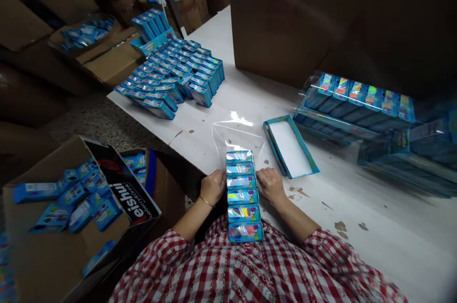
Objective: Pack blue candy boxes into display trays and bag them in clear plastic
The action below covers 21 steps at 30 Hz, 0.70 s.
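A row of several small blue boxes (243,197) lies inside a clear plastic bag (237,134), directly in front of my body at the table's near edge. The loose, wrinkled end of the bag spreads away from me over the white table. My left hand (213,187) is closed at the left side of the row, fingers curled on the bag's edge. On the opposite side my right hand (271,185) is closed in the same way, also at the plastic. A shallow blue tray (310,153) with a white bottom lies just beyond my right hand.
Blue boxes (178,70) stand in packed rows at the table's far left. Wrapped packs (360,98) sit at the right beside a large brown carton (285,17). An open carton (35,255) of loose blue boxes stands at the lower left; more cartons are behind.
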Each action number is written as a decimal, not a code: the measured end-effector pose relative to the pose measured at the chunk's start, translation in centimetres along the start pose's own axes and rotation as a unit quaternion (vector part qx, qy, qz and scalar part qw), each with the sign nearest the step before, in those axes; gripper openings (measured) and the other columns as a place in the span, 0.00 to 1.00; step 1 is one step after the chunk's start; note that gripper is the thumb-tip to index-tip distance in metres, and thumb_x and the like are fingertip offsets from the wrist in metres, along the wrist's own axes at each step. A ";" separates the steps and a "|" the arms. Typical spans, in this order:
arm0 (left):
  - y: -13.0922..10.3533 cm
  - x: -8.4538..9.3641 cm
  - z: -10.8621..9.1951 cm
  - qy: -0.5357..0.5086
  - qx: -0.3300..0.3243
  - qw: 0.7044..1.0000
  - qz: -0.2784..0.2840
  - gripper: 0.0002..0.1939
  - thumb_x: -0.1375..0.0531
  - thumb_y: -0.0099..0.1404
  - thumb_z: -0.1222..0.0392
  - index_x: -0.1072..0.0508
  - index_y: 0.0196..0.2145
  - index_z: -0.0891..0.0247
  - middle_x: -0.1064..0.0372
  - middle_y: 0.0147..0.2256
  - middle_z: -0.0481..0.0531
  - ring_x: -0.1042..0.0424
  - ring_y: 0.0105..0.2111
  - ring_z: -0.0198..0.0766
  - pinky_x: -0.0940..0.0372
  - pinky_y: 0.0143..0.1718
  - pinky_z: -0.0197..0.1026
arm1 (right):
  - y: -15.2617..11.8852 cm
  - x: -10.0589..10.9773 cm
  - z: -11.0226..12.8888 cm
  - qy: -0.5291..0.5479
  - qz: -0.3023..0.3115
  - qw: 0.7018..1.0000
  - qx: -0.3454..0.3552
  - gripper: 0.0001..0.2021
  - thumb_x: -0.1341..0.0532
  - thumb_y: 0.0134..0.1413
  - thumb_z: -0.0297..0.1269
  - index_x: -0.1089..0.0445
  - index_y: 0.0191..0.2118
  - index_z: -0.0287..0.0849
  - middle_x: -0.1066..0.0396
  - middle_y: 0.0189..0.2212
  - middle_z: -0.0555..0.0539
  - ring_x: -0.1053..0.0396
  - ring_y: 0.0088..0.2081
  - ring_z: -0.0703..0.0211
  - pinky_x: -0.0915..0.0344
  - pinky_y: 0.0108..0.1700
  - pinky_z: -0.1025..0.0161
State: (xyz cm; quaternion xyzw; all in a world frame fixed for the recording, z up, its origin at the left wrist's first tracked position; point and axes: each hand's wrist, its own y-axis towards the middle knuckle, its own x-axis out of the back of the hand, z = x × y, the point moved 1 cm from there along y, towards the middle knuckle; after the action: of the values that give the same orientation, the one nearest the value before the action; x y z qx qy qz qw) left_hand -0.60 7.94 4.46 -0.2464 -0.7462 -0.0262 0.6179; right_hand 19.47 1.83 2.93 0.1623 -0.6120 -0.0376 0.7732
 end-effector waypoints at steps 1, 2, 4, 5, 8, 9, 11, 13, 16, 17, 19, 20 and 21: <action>0.3 0.1 -0.1 -0.001 0.017 1.000 0.007 0.17 0.56 0.68 0.59 0.29 0.37 0.65 0.27 0.37 0.57 0.28 0.37 0.41 0.42 0.31 0.37 | 0.1 -0.2 -0.1 -0.003 0.010 1.000 -0.026 0.09 0.47 0.57 0.33 0.34 0.27 0.41 0.33 0.24 0.47 0.42 0.29 0.59 0.52 0.35 0.62; 0.6 0.3 -0.2 0.000 0.035 0.999 0.013 0.16 0.55 0.68 0.58 0.29 0.38 0.64 0.27 0.39 0.58 0.28 0.37 0.42 0.42 0.32 0.38 | 0.4 -0.4 -0.2 -0.006 0.022 0.998 -0.054 0.08 0.47 0.57 0.33 0.34 0.28 0.40 0.32 0.25 0.47 0.41 0.30 0.59 0.52 0.36 0.62; 1.5 0.7 -0.3 0.010 0.055 0.998 0.031 0.15 0.54 0.67 0.57 0.30 0.40 0.63 0.28 0.40 0.58 0.28 0.38 0.45 0.42 0.32 0.39 | 1.1 -0.7 -0.5 -0.006 0.053 0.995 -0.084 0.07 0.46 0.57 0.34 0.33 0.30 0.40 0.31 0.27 0.46 0.40 0.32 0.58 0.53 0.36 0.62; 1.8 0.9 -0.3 0.017 0.054 0.997 0.043 0.15 0.53 0.67 0.56 0.30 0.41 0.62 0.28 0.41 0.58 0.28 0.39 0.46 0.41 0.32 0.40 | 1.4 -0.8 -0.7 -0.005 0.069 0.994 -0.081 0.07 0.46 0.57 0.34 0.33 0.30 0.40 0.31 0.28 0.46 0.40 0.33 0.58 0.53 0.37 0.62; 2.1 1.1 -0.1 0.036 0.022 0.997 0.066 0.16 0.53 0.66 0.55 0.29 0.41 0.62 0.28 0.41 0.59 0.27 0.39 0.49 0.41 0.33 0.41 | 2.0 -0.6 -0.9 0.003 0.098 0.994 -0.041 0.08 0.46 0.57 0.33 0.33 0.29 0.40 0.31 0.27 0.47 0.40 0.34 0.57 0.53 0.37 0.62; 1.8 1.0 0.0 0.039 0.007 0.997 0.068 0.16 0.53 0.66 0.55 0.29 0.41 0.63 0.27 0.41 0.60 0.27 0.39 0.49 0.41 0.33 0.41 | 1.9 -0.4 -0.9 0.008 0.098 0.995 -0.029 0.08 0.46 0.57 0.33 0.34 0.28 0.40 0.31 0.27 0.47 0.40 0.33 0.57 0.53 0.38 0.62; 0.6 0.6 0.2 0.039 -0.019 0.996 0.073 0.17 0.53 0.66 0.55 0.28 0.39 0.63 0.27 0.39 0.60 0.27 0.38 0.48 0.41 0.32 0.41 | 1.1 0.2 -0.7 0.024 0.085 0.996 -0.007 0.09 0.47 0.57 0.32 0.34 0.27 0.40 0.32 0.26 0.47 0.41 0.32 0.58 0.53 0.38 0.62; -1.5 -0.2 0.4 0.026 -0.049 0.995 0.080 0.17 0.54 0.66 0.56 0.27 0.36 0.64 0.26 0.36 0.59 0.27 0.36 0.46 0.41 0.31 0.40 | -0.5 0.9 -0.1 0.046 0.066 0.997 0.013 0.10 0.48 0.57 0.31 0.35 0.26 0.40 0.34 0.25 0.47 0.42 0.31 0.59 0.52 0.37 0.61; -5.0 -2.0 1.0 0.009 -0.099 0.991 0.085 0.16 0.54 0.65 0.58 0.28 0.31 0.64 0.27 0.31 0.57 0.27 0.31 0.42 0.41 0.28 0.38 | -4.0 1.9 1.0 0.088 0.046 0.994 0.035 0.12 0.49 0.57 0.30 0.37 0.24 0.40 0.36 0.23 0.48 0.44 0.29 0.60 0.52 0.36 0.61; -6.1 -2.8 1.3 0.005 -0.123 0.989 0.085 0.16 0.53 0.65 0.59 0.28 0.30 0.64 0.27 0.29 0.56 0.28 0.29 0.40 0.42 0.27 0.37 | -5.3 2.2 1.3 0.104 0.041 0.993 0.045 0.12 0.49 0.57 0.30 0.38 0.23 0.40 0.37 0.22 0.48 0.45 0.28 0.60 0.52 0.35 0.61; -7.7 -4.3 2.1 -0.008 -0.182 0.979 0.086 0.14 0.52 0.64 0.61 0.29 0.27 0.64 0.28 0.26 0.53 0.30 0.25 0.36 0.44 0.24 0.35 | -7.6 2.4 1.7 0.140 0.040 0.986 0.076 0.13 0.50 0.58 0.30 0.38 0.23 0.40 0.37 0.21 0.48 0.44 0.28 0.60 0.52 0.34 0.61; -8.3 -4.9 2.5 -0.022 -0.215 0.972 0.087 0.14 0.52 0.63 0.62 0.30 0.25 0.63 0.29 0.24 0.51 0.31 0.24 0.34 0.45 0.23 0.33 | -8.6 2.5 1.7 0.158 0.047 0.982 0.095 0.13 0.51 0.58 0.31 0.39 0.23 0.40 0.37 0.21 0.49 0.44 0.27 0.61 0.52 0.33 0.62; -8.7 -5.4 2.8 -0.039 -0.244 0.965 0.086 0.14 0.52 0.63 0.63 0.31 0.24 0.63 0.31 0.23 0.49 0.32 0.23 0.33 0.45 0.22 0.32 | -9.4 2.4 1.6 0.177 0.060 0.976 0.115 0.14 0.51 0.59 0.31 0.39 0.23 0.41 0.37 0.20 0.49 0.44 0.27 0.61 0.52 0.33 0.62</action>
State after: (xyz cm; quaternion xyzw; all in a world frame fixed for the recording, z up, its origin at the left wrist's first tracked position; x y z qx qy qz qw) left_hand -6.05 -0.57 1.05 -0.4541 -0.7165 -0.1449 0.5093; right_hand 19.84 -7.99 2.72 0.2171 -0.4746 0.1085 0.8461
